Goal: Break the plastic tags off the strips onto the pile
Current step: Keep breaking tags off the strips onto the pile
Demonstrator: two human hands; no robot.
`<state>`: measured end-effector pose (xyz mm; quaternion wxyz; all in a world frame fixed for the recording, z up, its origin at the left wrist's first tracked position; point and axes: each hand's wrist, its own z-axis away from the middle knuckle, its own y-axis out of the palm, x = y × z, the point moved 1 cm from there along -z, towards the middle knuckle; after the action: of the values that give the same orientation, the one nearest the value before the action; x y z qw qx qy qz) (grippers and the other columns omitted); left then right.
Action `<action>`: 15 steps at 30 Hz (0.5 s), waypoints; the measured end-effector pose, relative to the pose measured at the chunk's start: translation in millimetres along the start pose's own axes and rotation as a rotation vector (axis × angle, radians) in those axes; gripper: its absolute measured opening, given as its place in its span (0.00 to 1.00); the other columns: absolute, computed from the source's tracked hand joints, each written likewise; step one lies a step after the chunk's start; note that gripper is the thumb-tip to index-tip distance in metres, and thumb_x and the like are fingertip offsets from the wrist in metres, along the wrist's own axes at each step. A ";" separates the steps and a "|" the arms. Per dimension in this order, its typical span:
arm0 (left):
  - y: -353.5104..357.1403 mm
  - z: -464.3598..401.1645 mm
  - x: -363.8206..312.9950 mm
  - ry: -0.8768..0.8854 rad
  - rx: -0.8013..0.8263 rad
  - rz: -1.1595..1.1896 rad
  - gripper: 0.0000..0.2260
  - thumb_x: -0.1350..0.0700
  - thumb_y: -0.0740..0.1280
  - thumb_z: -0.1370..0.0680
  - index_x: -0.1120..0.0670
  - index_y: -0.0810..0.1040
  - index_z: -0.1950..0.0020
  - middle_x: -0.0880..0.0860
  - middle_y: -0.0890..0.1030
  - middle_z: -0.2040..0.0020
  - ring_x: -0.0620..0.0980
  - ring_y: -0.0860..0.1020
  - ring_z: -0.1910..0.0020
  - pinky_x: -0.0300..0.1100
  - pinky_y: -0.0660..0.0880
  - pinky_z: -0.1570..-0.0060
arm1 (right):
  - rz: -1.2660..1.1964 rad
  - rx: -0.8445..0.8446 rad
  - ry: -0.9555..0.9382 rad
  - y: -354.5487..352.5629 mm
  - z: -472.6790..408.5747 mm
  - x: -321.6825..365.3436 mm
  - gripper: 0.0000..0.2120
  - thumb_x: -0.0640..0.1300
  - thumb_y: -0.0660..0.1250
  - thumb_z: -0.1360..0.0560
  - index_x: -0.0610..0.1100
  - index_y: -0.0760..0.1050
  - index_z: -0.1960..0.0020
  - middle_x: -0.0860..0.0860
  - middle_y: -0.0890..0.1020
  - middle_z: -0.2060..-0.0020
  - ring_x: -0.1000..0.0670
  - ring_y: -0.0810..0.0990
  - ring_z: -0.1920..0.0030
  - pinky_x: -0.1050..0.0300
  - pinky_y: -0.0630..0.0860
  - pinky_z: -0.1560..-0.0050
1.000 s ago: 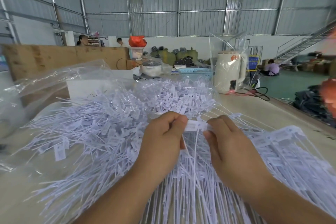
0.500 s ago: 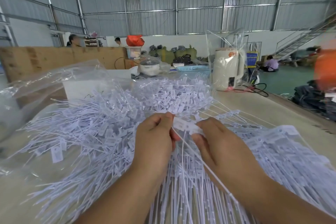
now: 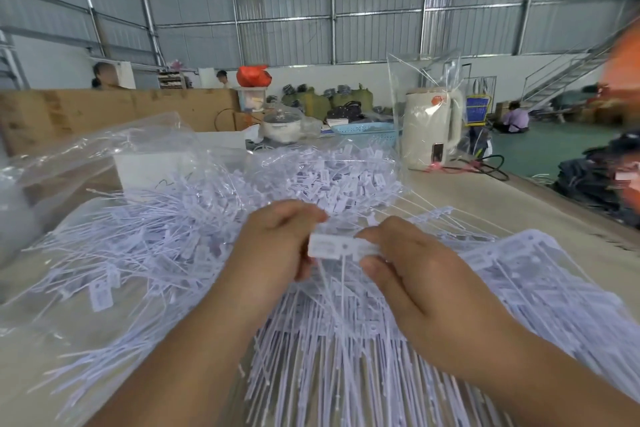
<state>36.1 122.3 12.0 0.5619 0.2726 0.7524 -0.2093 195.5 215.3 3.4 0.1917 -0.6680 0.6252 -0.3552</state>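
One head-worn view looks forward and down, close over the pile of tags (image 3: 180, 239). Beyond the pile stands a cream kettle (image 3: 431, 128), then the warehouse wall.

Both forearms reach in from the near edge, converging at centre. Left hand (image 3: 273, 246) and right hand (image 3: 419, 274) backs up, fingers curled, each pinching something between thumb and fingertips.

Just two bare forearms coming in from the bottom edge, no sleeves, no gloves, no watch or rings. Left hand (image 3: 277, 250), right hand (image 3: 426, 284), short plain nails.
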 end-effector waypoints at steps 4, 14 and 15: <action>10.7 10.3 -5.8 0.004 0.316 -0.046 0.15 0.54 0.62 0.20 0.50 0.85 0.61 0.52 0.73 0.79 0.47 0.67 0.82 0.32 0.63 0.79 | -0.057 0.118 0.024 2.9 3.2 -9.5 0.20 0.55 0.52 0.20 0.52 0.69 0.32 0.62 0.73 0.54 0.59 0.73 0.55 0.58 0.71 0.54; 2.6 10.8 7.6 0.057 0.490 -0.308 0.05 0.43 0.72 0.27 0.43 0.82 0.57 0.49 0.75 0.74 0.52 0.69 0.72 0.44 0.65 0.68 | -0.062 0.106 0.059 3.1 8.2 -13.6 0.21 0.59 0.57 0.22 0.54 0.68 0.32 0.60 0.77 0.42 0.58 0.78 0.48 0.55 0.77 0.48; 2.8 11.0 7.3 0.052 0.492 -0.314 0.04 0.44 0.71 0.25 0.43 0.82 0.57 0.49 0.75 0.75 0.51 0.68 0.73 0.42 0.64 0.69 | -0.053 0.092 0.057 2.6 8.0 -13.5 0.18 0.57 0.59 0.21 0.53 0.70 0.34 0.60 0.77 0.45 0.58 0.78 0.50 0.55 0.77 0.50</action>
<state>44.3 118.9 1.9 0.4204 0.2862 0.7263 -0.4625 199.8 226.6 -7.1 0.1948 -0.6643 0.5957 -0.4074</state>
